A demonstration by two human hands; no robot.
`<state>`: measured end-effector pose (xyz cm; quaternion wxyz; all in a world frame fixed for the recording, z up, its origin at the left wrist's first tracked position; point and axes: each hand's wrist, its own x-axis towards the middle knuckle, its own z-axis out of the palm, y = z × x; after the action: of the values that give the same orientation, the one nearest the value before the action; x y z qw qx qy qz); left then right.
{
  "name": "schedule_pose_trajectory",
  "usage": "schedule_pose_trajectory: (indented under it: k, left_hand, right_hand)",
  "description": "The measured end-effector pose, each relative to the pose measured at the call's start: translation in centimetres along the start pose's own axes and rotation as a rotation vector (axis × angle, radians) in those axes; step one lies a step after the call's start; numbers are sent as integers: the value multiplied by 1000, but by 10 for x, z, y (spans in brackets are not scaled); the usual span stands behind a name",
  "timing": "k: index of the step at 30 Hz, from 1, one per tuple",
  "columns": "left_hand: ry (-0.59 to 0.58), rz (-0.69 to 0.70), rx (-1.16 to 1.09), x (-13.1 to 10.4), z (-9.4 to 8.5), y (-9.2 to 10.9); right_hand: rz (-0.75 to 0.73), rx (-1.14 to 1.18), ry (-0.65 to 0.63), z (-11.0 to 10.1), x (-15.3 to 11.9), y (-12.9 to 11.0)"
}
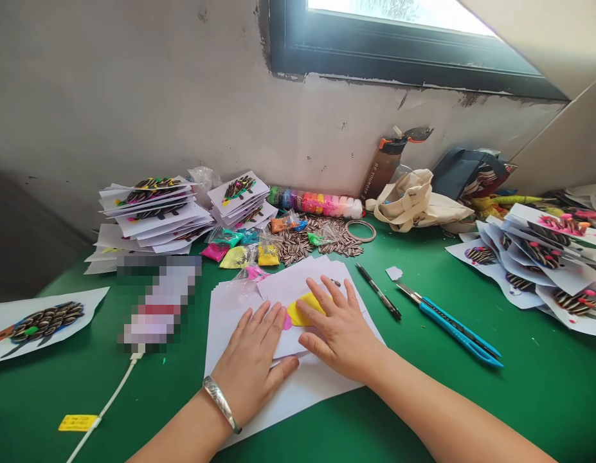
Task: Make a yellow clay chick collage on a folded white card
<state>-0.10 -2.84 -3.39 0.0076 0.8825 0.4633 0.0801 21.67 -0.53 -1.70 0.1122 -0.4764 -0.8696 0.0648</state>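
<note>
Both hands lie on a stack of white paper on the green table. My left hand, with a silver bangle at the wrist, rests flat with its fingers stretched out, its fingertips beside a small pink clay piece. My right hand has its fingers spread over a flat yellow clay shape and partly hides it. The pink piece touches the yellow shape's left end. A small dark bit shows between the right fingers.
Behind the paper are clay packets, sunflower seeds and a tape ring. A pen and blue cutter lie right. Seed-picture stacks stand left and right. A bottle and cloth bag are at the back.
</note>
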Motion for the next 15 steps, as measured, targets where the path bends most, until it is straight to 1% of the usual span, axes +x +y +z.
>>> schedule_pose_trajectory:
  k: [3, 6, 10, 15]
  left_hand:
    - [5, 2, 7, -1, 1, 0]
    - [7, 2, 16, 0, 1, 0]
    - [-5, -1, 26, 1, 0, 0]
    - [-9, 4, 24, 1, 0, 0]
  right_hand:
    - [9, -4, -3, 0, -1, 1]
    - [24, -24, 20, 1, -1, 1]
    - [2, -22, 5, 2, -1, 0]
    - [-9, -18, 21, 2, 0, -2]
